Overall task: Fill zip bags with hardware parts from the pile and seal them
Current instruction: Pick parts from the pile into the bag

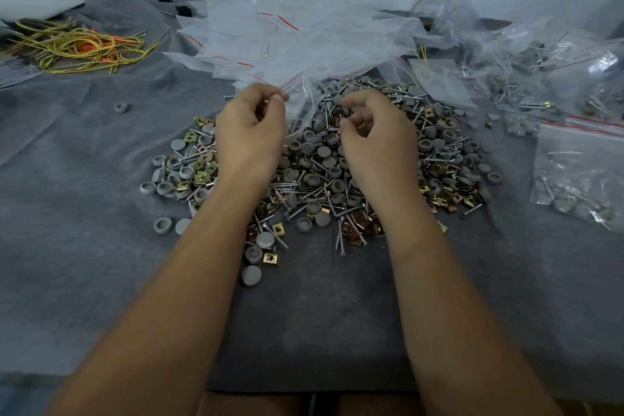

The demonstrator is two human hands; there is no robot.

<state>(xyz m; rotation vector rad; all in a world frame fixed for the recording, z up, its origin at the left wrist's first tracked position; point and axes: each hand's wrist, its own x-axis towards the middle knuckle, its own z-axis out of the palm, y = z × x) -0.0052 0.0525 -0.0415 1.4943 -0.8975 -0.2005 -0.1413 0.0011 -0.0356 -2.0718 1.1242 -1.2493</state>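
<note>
A pile of hardware parts, made of grey round caps, silver screws and brass clips, covers the middle of the grey cloth. My left hand pinches the edge of a clear zip bag that hangs over the pile's far side. My right hand hovers over the pile beside the bag with its fingers curled; whether small parts sit in them I cannot tell. A heap of empty zip bags with red seal lines lies behind the pile.
Filled zip bags lie at the right, with more further back. Yellow and orange wire ties rest at the far left. Loose grey caps dot the cloth. A pale wall stands behind the table.
</note>
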